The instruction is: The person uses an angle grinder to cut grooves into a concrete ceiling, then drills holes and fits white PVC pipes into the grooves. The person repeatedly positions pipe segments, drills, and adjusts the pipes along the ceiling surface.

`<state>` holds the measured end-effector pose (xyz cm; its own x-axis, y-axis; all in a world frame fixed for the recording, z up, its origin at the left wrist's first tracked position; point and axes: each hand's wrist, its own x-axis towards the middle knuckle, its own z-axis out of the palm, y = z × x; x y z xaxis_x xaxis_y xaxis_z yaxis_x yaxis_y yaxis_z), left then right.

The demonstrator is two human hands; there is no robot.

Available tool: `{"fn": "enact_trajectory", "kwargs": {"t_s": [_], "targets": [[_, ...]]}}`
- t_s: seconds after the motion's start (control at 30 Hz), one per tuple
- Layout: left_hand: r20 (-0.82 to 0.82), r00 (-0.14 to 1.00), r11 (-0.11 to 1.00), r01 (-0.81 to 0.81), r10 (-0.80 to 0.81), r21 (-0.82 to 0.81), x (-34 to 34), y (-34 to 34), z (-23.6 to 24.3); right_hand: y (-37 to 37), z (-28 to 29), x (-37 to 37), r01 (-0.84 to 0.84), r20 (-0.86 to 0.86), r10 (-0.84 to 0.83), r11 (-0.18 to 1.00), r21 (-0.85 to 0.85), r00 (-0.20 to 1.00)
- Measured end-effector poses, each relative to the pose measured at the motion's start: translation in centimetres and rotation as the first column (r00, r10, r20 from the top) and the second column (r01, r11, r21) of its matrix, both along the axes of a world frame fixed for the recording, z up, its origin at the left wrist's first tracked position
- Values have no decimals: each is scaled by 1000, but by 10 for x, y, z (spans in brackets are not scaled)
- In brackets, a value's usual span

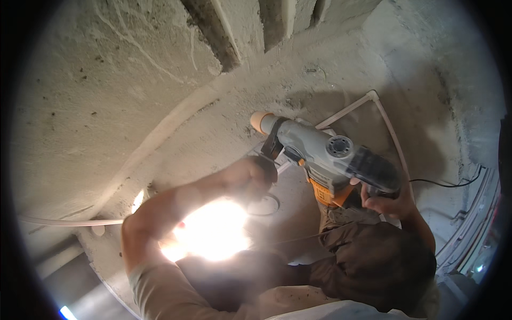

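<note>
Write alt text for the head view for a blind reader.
A grey-and-orange power drill is held with the left hand on its side handle and right hand at its rear. Behind it, pale piping shows against rough concrete; a bright light glares low in view.

The left arm (144,234) bends sharply at the elbow, its sleeve (162,288) ending just short of it, and the bare forearm (186,191) slants up rightward to a closed left hand (260,175). The right forearm (422,230) leans up leftward to the right hand (392,204), its fingers (367,196) curled.
</note>
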<state>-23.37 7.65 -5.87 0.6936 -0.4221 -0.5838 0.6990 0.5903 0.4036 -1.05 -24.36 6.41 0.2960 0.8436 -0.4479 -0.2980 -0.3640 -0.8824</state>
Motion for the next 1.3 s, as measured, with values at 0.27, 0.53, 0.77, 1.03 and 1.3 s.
{"fn": "enact_trajectory", "kwargs": {"t_s": [0.27,0.53,0.77,1.03,1.3], "targets": [[-88,903,-216,-5,-420,976,34,-16,40,18,-20,-51,-132,417,194,976,-171,888],[83,930,199,-10,-358,980,31,-14,25,3,-48,-78,-37,548,81,995,-91,833],[99,849,152,-22,-519,988,18,-23,-3,-3,-66,-78,-70,328,108,990,-126,939],[29,863,212,91,-504,973,40,-25,1,-6,-69,-70,-42,491,106,989,-141,865],[243,865,78,-233,-439,969,38,-30,-4,14,-47,-51,-37,443,121,980,-193,888]]}}
